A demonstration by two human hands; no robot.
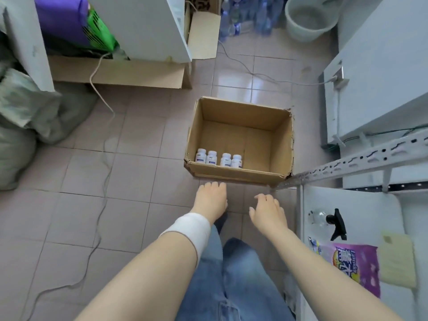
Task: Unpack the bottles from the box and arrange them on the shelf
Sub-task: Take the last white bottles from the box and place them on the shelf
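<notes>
Just short of the open cardboard box (238, 175) on the floor (120, 181), the left hand (212, 196) and right hand (266, 209) hover empty, fingers relaxed. Unpacking looks nearly done; next they must reach over the near wall, grip bottles (218, 160) and lift them to the shelf (370, 205) at right. Four small white bottles, blue-labelled, stand along that wall's left end.

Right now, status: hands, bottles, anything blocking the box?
Left hand and right hand open, empty, by the near side of the box. Four bottles upright inside, along its near wall, left end. Nothing over the box opening.
</notes>
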